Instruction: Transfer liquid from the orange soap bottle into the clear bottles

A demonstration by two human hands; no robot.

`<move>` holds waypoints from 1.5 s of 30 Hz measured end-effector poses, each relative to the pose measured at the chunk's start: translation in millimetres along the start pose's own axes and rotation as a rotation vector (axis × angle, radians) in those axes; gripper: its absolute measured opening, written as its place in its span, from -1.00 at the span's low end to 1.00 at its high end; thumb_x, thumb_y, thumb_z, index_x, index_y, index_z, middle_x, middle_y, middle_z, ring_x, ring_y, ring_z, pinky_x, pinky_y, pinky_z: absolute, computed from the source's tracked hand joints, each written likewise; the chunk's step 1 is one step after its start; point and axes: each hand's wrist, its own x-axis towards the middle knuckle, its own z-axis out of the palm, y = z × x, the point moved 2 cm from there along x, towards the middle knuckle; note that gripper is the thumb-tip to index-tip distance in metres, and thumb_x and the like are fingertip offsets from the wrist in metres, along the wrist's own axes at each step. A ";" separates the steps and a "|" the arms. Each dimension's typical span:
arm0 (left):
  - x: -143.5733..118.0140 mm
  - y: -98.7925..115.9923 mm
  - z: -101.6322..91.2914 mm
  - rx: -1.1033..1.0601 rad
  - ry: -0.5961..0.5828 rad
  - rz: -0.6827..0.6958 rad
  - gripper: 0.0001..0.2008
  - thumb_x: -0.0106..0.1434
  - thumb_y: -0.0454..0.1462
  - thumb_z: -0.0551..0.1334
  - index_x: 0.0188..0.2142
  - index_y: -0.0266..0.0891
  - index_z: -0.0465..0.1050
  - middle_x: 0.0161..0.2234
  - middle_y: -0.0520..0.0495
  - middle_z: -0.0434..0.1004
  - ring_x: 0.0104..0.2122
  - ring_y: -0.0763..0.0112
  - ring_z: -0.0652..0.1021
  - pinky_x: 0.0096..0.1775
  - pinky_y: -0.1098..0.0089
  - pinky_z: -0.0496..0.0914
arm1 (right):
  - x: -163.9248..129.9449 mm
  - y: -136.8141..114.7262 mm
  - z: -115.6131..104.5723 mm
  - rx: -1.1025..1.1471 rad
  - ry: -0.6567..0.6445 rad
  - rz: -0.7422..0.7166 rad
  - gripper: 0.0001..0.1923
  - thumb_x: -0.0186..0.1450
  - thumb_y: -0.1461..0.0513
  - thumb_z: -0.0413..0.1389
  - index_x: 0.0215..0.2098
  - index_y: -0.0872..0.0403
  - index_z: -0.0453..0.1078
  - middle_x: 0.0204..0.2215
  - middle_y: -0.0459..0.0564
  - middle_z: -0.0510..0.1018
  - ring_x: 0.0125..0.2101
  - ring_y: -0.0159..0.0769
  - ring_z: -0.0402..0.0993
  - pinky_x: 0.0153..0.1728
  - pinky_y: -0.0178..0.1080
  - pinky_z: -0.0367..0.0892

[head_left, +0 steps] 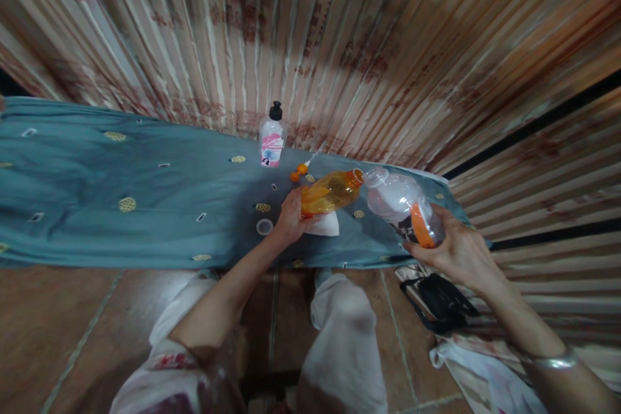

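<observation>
My left hand [291, 218] is closed round the base of an amber plastic bottle [330, 194], tilted with its open mouth to the right. In my right hand [458, 246] is a clear plastic bottle [395, 197] with an orange band, its fingers wrapped round the base and its neck tipped up to the left. The two bottle mouths are close together; I cannot tell if they touch. A white cloth or paper [324, 225] lies under the amber bottle. Nearby are a small clear cap or cup [264, 227] and an orange-and-white sprayer or pump top [301, 171].
A clear pump bottle [272, 141] with a pink label and black top stands at the back of the cloth-covered table [165, 194]. Pleated curtains [310, 45] hang behind. A black bag [439, 301] and a white plastic bag [490, 369] lie on the tiled floor at right.
</observation>
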 end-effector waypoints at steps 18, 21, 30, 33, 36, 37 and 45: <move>-0.2 -2.5 1.7 -0.011 0.005 0.002 -0.26 0.05 -0.08 0.52 0.17 -0.18 0.34 0.12 -0.27 0.50 0.17 -0.10 0.50 0.27 -0.15 0.38 | -0.2 5.5 0.7 0.014 0.022 0.004 -0.31 0.08 -0.08 0.24 0.10 0.07 0.42 -0.19 0.14 0.68 -0.20 0.16 0.66 -0.28 -0.07 0.49; 0.2 -1.3 1.7 0.006 -0.003 -0.006 -0.26 0.06 -0.10 0.50 0.18 -0.23 0.34 0.11 -0.29 0.50 0.16 -0.13 0.51 0.27 -0.15 0.38 | -0.4 5.3 0.1 0.015 0.005 0.014 -0.30 0.09 -0.09 0.23 0.11 0.06 0.40 -0.17 0.14 0.69 -0.19 0.17 0.66 -0.28 -0.05 0.50; -0.1 -4.0 3.2 0.005 0.011 0.013 -0.26 0.04 -0.17 0.50 0.19 -0.19 0.34 0.10 -0.25 0.51 0.15 -0.10 0.51 0.25 -0.14 0.40 | -0.9 4.1 -0.9 -0.005 -0.011 0.021 -0.26 0.09 -0.10 0.22 0.14 0.10 0.38 -0.16 0.15 0.69 -0.18 0.15 0.66 -0.26 -0.07 0.49; -0.2 -4.6 3.4 0.013 0.009 0.013 -0.26 0.04 -0.17 0.51 0.19 -0.19 0.34 0.10 -0.26 0.51 0.13 -0.07 0.52 0.24 -0.09 0.41 | -1.3 4.6 -0.2 -0.024 -0.002 0.019 -0.25 0.10 -0.11 0.20 0.15 0.12 0.38 -0.16 0.17 0.68 -0.18 0.16 0.65 -0.26 -0.06 0.48; 0.6 -4.3 3.4 0.024 0.008 0.010 -0.27 0.04 -0.13 0.50 0.17 -0.22 0.35 0.10 -0.28 0.51 0.14 -0.09 0.52 0.23 -0.09 0.42 | -1.5 4.4 -0.2 -0.027 0.011 -0.003 -0.24 0.12 -0.12 0.19 0.16 0.13 0.38 -0.19 0.16 0.68 -0.20 0.13 0.65 -0.28 -0.08 0.47; 0.9 -4.1 3.4 0.026 0.007 0.013 -0.27 0.05 -0.10 0.50 0.17 -0.23 0.36 0.10 -0.29 0.51 0.14 -0.11 0.52 0.23 -0.11 0.42 | -1.4 4.1 -0.4 -0.028 0.011 -0.006 -0.24 0.12 -0.12 0.19 0.16 0.13 0.38 -0.20 0.15 0.68 -0.21 0.12 0.65 -0.29 -0.08 0.46; 0.3 0.1 2.2 0.043 -0.004 0.019 -0.27 0.08 -0.08 0.48 0.18 -0.24 0.33 0.10 -0.30 0.52 0.14 -0.11 0.53 0.23 -0.12 0.42 | -0.7 0.2 -3.1 -0.051 -0.023 0.034 -0.25 0.10 -0.11 0.18 0.15 0.13 0.38 -0.20 0.16 0.66 -0.20 0.11 0.64 -0.28 -0.09 0.46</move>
